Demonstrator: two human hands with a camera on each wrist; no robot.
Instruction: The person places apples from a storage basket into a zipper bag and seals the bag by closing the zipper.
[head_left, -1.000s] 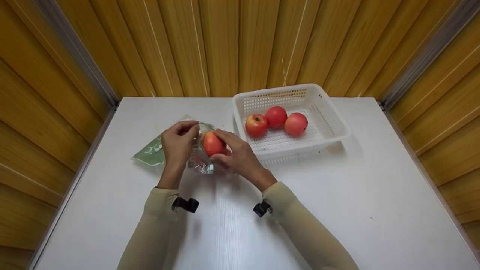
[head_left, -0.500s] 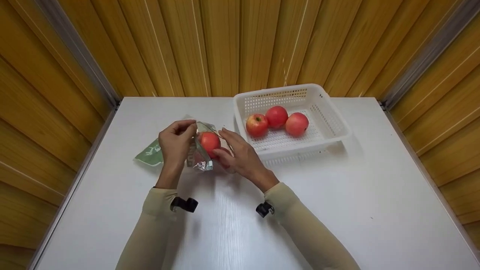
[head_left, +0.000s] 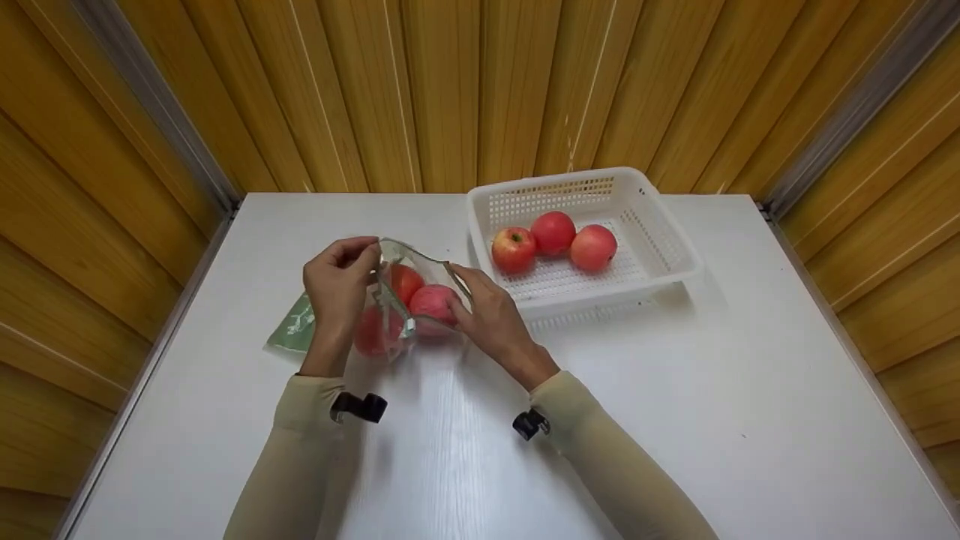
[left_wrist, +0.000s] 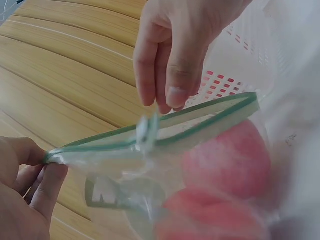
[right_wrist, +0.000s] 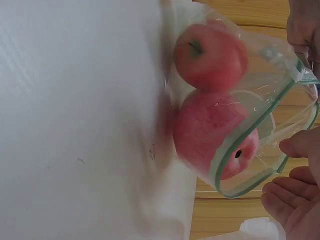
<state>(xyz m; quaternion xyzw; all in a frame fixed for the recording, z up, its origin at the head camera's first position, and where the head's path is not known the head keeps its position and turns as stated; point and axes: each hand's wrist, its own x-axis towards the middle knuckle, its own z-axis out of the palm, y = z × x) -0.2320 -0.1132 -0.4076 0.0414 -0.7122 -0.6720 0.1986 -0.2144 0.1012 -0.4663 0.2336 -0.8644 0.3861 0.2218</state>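
My left hand [head_left: 334,289] pinches the rim of a clear zip bag [left_wrist: 200,125] between thumb and fingers, at one end of its mouth. The bag's green-edged mouth gapes, with a small slider on the edge. Red apples show inside: one near the mouth [head_left: 433,303], one behind it [head_left: 405,283], and one through the plastic [head_left: 375,331]. My right hand [head_left: 491,311] is at the opposite side of the mouth, fingers loosely extended by the rim. In the right wrist view its thumb [right_wrist: 300,143] is over the opening, holding nothing.
A white perforated basket [head_left: 679,259] with three apples [head_left: 553,234] stands at the back right, close to my right hand. Green printed plastic [head_left: 294,330] lies left of my left hand. Wood-patterned walls [head_left: 442,90] border the white table [head_left: 712,420].
My right hand has let go of the apple it held at the bag's mouth; that apple is now inside. My left hand has shifted left with the rim, and the mouth gapes wider.
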